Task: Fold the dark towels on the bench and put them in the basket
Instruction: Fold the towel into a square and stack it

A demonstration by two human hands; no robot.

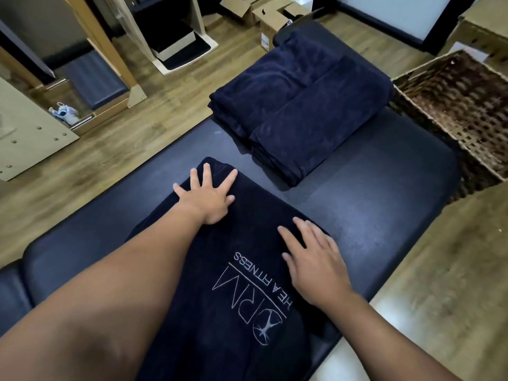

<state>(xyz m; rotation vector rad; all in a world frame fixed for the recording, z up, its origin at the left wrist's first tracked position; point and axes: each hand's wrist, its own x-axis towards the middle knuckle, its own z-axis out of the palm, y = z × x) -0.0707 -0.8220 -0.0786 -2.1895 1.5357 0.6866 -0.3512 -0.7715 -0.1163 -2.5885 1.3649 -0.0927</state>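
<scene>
Dark padded bench (384, 204) | brown wicker basket (461, 111) beside bench, awaiting towels | folded navy towel stack (299, 105) on bench | logo-printed navy towel (220, 284) on bench, being flattened | left hand (206, 196), right hand (313, 262): fingers splayed flat, pressing towel smooth.

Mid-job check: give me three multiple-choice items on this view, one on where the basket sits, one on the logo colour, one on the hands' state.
1. Where is the wicker basket?
A. on the floor right of the bench
B. on the bench
C. under the bench

2. What colour is the logo on the near towel?
A. red
B. white
C. yellow

3. How are the left hand and right hand?
A. both flat on the towel
B. both lifting it
C. one in the basket

Key: A, it stands beside the bench's right edge; B, pale stitched lettering; A, fingers spread on the fabric.
</scene>
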